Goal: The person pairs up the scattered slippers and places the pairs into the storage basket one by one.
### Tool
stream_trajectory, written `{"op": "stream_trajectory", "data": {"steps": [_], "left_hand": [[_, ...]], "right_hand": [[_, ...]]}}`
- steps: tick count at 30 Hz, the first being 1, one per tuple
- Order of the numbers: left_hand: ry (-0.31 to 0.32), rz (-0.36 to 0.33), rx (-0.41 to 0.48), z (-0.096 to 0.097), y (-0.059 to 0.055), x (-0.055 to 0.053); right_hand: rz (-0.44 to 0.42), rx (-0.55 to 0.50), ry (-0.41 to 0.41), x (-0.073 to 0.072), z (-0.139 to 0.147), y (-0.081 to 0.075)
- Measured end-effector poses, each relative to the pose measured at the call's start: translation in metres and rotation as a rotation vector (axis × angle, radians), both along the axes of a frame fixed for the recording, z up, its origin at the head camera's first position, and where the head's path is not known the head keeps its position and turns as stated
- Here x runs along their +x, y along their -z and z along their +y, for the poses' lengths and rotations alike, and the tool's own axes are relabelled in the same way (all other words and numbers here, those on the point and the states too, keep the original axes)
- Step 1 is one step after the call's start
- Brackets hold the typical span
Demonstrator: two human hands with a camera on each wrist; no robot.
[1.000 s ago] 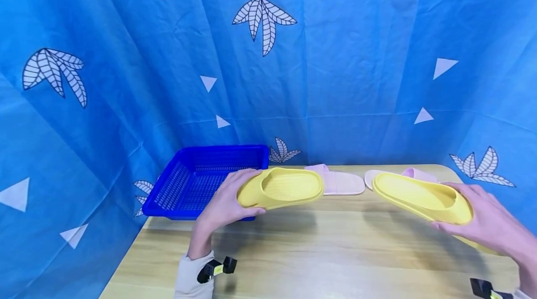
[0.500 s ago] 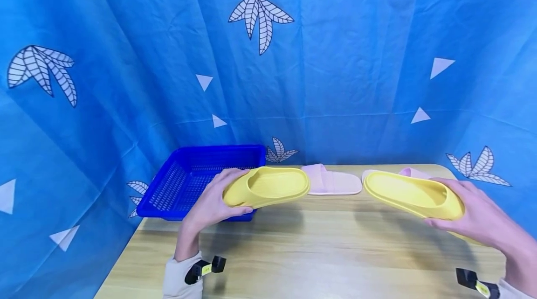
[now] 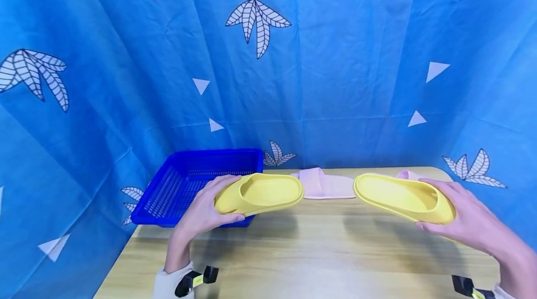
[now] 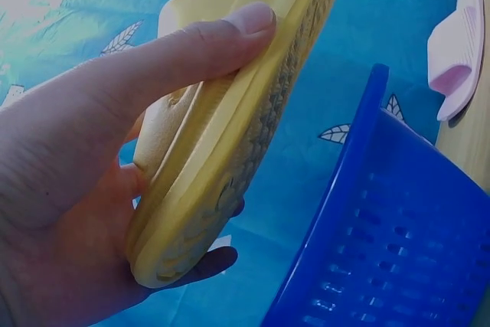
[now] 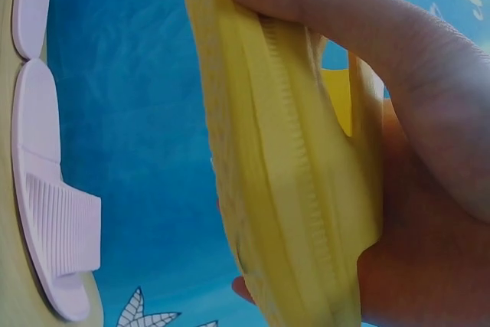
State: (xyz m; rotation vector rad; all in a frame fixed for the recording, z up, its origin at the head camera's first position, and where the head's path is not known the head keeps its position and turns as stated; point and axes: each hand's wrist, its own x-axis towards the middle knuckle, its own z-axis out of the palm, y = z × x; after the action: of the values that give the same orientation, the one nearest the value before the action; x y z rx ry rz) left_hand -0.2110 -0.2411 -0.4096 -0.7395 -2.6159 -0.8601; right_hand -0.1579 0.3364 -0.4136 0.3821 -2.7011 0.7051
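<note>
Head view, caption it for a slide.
Left hand and right hand each hold a yellow slipper near pink slippers and a blue basket.

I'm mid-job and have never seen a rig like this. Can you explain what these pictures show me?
There is no machine: these are a person's bare hands. The wide picture comes from a camera worn on the head, looking forward and down; the other two come from a camera on each wrist, close to that hand's work.

The left hand holds a yellow slipper, and the right hand a second yellow slipper, both raised above the table. Near the table's far edge lie one pink slipper and another pink slipper, which the right wrist view shows best. A blue basket stands at the far left corner. Patterned blue cloth hangs behind.
</note>
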Motion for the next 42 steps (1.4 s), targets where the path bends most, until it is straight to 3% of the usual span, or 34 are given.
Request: {"op": "stream_trajectory", "data": {"steps": [7, 15, 23, 30, 36, 42], "left_hand": [[-0.008, -0.029, 0.029, -0.001, 0.001, 0.004], [0.015, -0.017, 0.039, 0.002, -0.001, 0.0], [0.021, -0.015, 0.042, 0.005, 0.0, 0.001], [0.032, -0.006, 0.036, 0.009, -0.001, 0.002], [0.036, 0.004, 0.027, 0.01, -0.001, 0.002], [0.037, 0.001, 0.028, 0.012, 0.0, 0.003]], "right_hand": [[-0.015, -0.006, 0.001, 0.004, -0.006, -0.004], [-0.041, -0.018, 0.02, 0.006, -0.006, -0.009], [0.009, -0.023, -0.034, 0.006, -0.009, -0.01], [-0.005, -0.028, -0.058, 0.006, -0.014, -0.011], [0.101, 0.016, -0.083, 0.002, -0.02, -0.008], [0.151, 0.036, -0.114, 0.0, -0.024, -0.005]]}}
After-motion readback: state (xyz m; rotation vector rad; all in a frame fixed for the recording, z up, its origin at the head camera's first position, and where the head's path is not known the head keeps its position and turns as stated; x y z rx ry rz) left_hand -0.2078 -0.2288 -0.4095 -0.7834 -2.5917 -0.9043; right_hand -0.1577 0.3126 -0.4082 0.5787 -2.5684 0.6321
